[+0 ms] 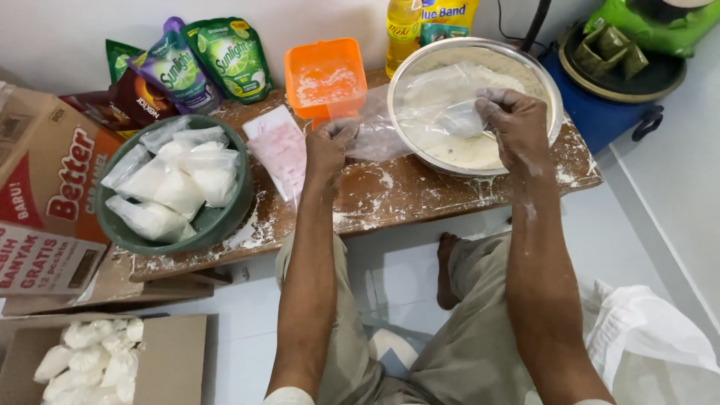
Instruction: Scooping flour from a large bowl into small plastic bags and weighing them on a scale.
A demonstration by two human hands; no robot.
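While the right hand [517,124] reaches into the metal bowl [546,82] at the far right corner of the surface [420,191], its fingers are closed on a small white scoop [459,120] that rests in the pale flour [469,150] heaped inside. The left hand [328,146] is pinched shut on the mouth of a clear plastic bag [382,131], which lies limp between the two hands, draped over the bowl's near-left rim and partly onto the wood. Both hands are dusted white, and spilled powder streaks the surface around them.

Just behind the left hand, at the far edge, stands an orange square tub [325,75] with a thin coat of white powder on its bottom. Beside it, toward the middle, lies a flat stack of empty clear bags [279,146]. Toward the near left corner sits a green round basin [225,217] filled with tied plastic bags of white powder [176,184]. Along the far left edge, green and purple refill pouches [202,60] lean against the wall, and a yellow bottle of oil [403,26] stands behind the metal bowl. On the floor at the lower left, an open cardboard box [176,360] holds more knotted white bags [94,356].
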